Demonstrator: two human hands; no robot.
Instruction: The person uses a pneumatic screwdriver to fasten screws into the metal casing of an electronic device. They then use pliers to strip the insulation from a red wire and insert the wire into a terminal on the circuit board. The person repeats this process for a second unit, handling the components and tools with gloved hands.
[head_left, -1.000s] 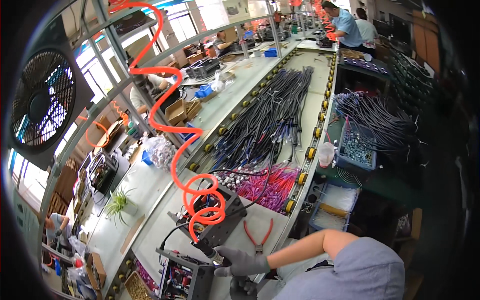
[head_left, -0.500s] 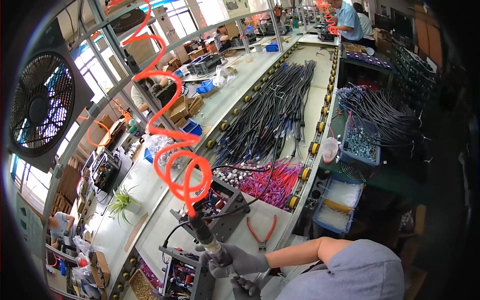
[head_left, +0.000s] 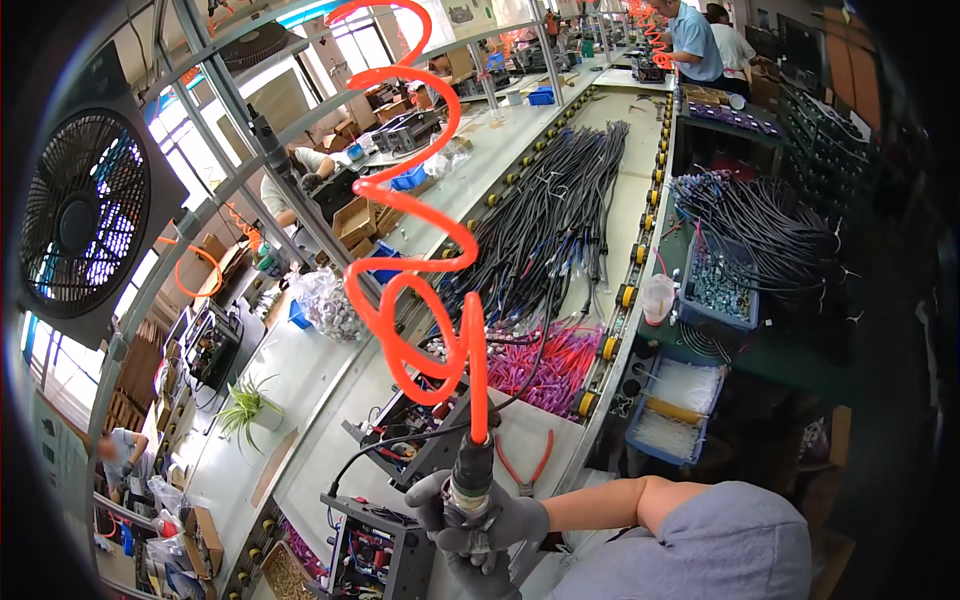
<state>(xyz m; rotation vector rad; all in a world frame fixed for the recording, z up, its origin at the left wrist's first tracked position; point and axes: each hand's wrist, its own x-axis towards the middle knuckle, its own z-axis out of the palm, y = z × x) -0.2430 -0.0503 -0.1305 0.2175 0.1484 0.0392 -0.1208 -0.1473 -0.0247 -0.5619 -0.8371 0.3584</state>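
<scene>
My right hand (head_left: 515, 515), in a grey glove, is wrapped round an air screwdriver (head_left: 472, 470) held upright, with an orange coiled hose (head_left: 479, 380) rising from its top. Just beneath it, my gloved left hand (head_left: 480, 575) has its fingers closed at the tool's lower end; what they pinch is hidden. Left of my hands stands an open dark metal case (head_left: 365, 550) with electronic parts inside. A second such case (head_left: 410, 425) sits beyond it, partly behind the hose. Red-handled pliers (head_left: 540, 462) lie on the bench past my right hand.
Black cable bundles (head_left: 560, 210) and pink-purple wires (head_left: 540, 370) lie ahead along the roller line. Blue bins (head_left: 680, 410) stand on the right. A potted plant (head_left: 250, 405) and a large fan (head_left: 80, 210) are at left. A co-worker (head_left: 695, 45) stands far off.
The screwdriver and hose have swung right and now stand more upright. My left hand has come up against the tool's lower end beneath my right hand.
</scene>
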